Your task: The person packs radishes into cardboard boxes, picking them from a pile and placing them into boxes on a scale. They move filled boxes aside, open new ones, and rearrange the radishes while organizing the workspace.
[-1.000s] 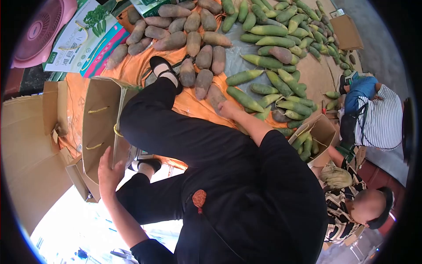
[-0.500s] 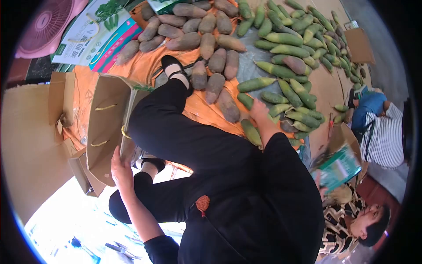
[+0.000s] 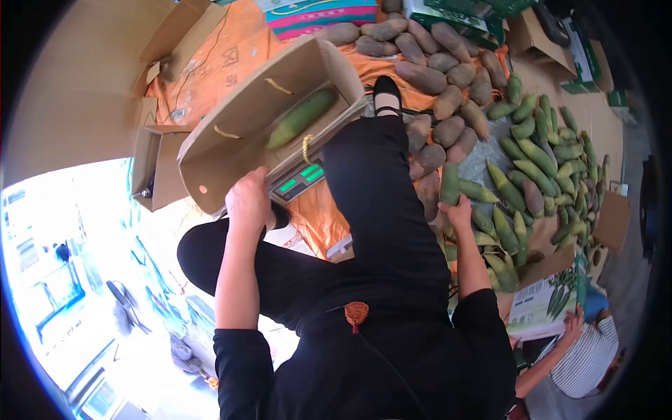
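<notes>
My left hand (image 3: 248,199) grips the near edge of an open brown cardboard box (image 3: 231,143) with rope handles. One long green vegetable (image 3: 302,115) lies inside it. The box rests on a scale whose green display (image 3: 297,180) shows beside my black-trousered leg. My right hand (image 3: 460,212) is closed around the lower end of another green vegetable (image 3: 449,183), held upright at the edge of the pile.
Brown tubers (image 3: 434,63) lie in a heap on an orange sheet (image 3: 231,56). Several green vegetables (image 3: 546,161) spread to the right. Flat cardboard (image 3: 84,77) lies at far left. A co-worker in a striped shirt (image 3: 584,360) holds a green-and-white box (image 3: 542,301).
The view has swung round. My left hand slid to the box's near rim, and a green vegetable now lies inside. My right hand has closed on a green vegetable from the pile.
</notes>
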### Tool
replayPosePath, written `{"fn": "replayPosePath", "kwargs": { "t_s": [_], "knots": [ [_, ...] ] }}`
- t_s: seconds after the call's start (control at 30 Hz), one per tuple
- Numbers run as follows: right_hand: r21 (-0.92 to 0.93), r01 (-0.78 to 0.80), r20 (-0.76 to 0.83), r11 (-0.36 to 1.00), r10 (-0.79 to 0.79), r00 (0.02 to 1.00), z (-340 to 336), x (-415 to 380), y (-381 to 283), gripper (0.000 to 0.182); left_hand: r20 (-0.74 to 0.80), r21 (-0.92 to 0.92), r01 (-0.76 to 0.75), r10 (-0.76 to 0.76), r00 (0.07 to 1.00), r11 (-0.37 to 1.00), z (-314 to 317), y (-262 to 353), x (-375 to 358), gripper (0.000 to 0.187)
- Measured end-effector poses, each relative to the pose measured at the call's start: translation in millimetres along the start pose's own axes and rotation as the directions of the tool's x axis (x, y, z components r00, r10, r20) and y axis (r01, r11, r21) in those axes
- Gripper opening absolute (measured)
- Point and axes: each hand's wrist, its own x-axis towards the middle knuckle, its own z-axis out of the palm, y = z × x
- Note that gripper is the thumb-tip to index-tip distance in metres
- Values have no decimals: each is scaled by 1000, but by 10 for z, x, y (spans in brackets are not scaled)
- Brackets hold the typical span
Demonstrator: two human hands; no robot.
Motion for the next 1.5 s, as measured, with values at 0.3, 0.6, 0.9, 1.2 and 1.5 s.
{"fn": "replayPosePath", "kwargs": {
  "t_s": [0.3, 0.6, 0.9, 1.2, 1.5],
  "knots": [
    [14, 763, -107, 647, -757, 644, -955, -333, -2893, 67, 34, 5, -35, 35, 999, 999, -19, -58, 27, 8],
    [-259, 951, 647, 170, -700, 302, 193, -966, -4899, 36, 25, 54, -50, 49, 999, 997, 13, -95, 67, 24],
    [-344, 869, 765, 355, -431, 479, 1671, -911, -4471, 36, 39, 9, -95, 94, 995, 995, -2, -54, 64, 26],
    [103, 995, 694, 8, -717, -66, 1118, -1052, -4963, 27, 51, 54, -107, 104, 993, 993, 22, -103, 100, 18],
    [545, 708, 84, 448, -870, 486, -961, -143, -3889, 41, 56, -59, -69, 72, 996, 996, -41, 17, 73, 15]
  ]
}}
